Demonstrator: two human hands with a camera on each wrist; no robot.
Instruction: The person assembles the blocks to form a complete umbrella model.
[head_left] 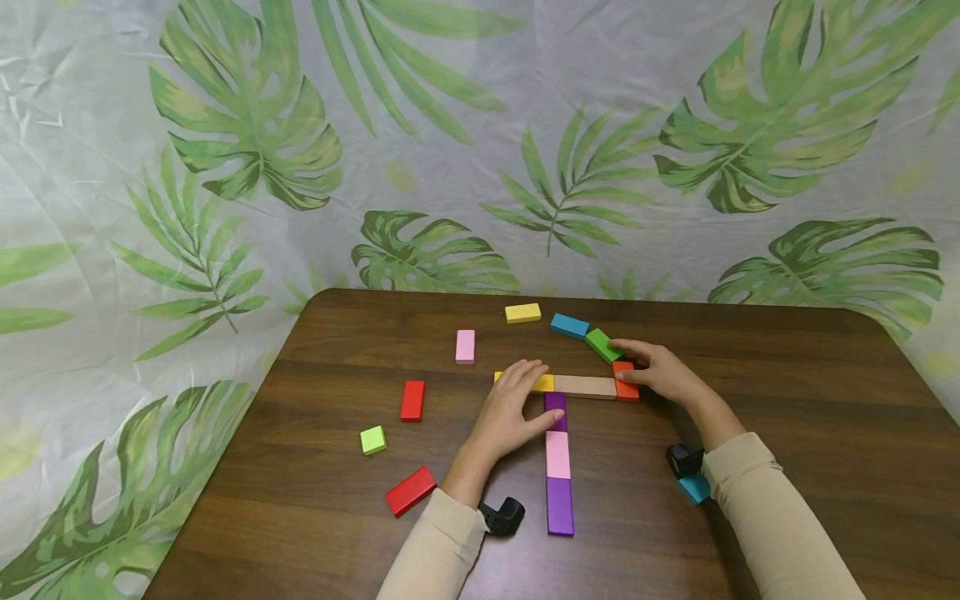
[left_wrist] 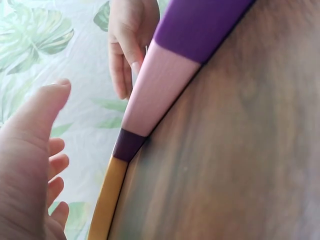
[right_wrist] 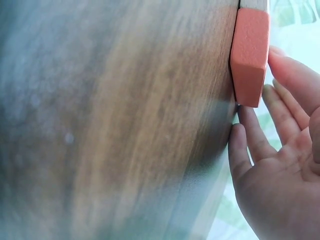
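In the head view my left hand (head_left: 510, 412) is spread over a yellow block (head_left: 543, 383) and partly hides it. Its thumb lies across the upper purple block (head_left: 553, 402). Below that, a pink block (head_left: 557, 455) and a longer purple block (head_left: 559, 507) continue a straight column. A beige block (head_left: 585, 387) joins the yellow one to an orange-red block (head_left: 626, 381) at the row's right end. My right hand (head_left: 663, 375) has its thumb against this orange-red block, with straight fingers reaching to the green block (head_left: 603, 345). In the right wrist view, the thumb (right_wrist: 295, 80) is at the orange-red block's side.
A blue block (head_left: 570, 326) adjoins the green one at the back. Loose around the left side lie a yellow block (head_left: 522, 313), a pink block (head_left: 465, 347), red blocks (head_left: 412, 401) and a lime cube (head_left: 372, 440). Another blue block (head_left: 694, 489) sits under the right wrist camera (head_left: 684, 459).
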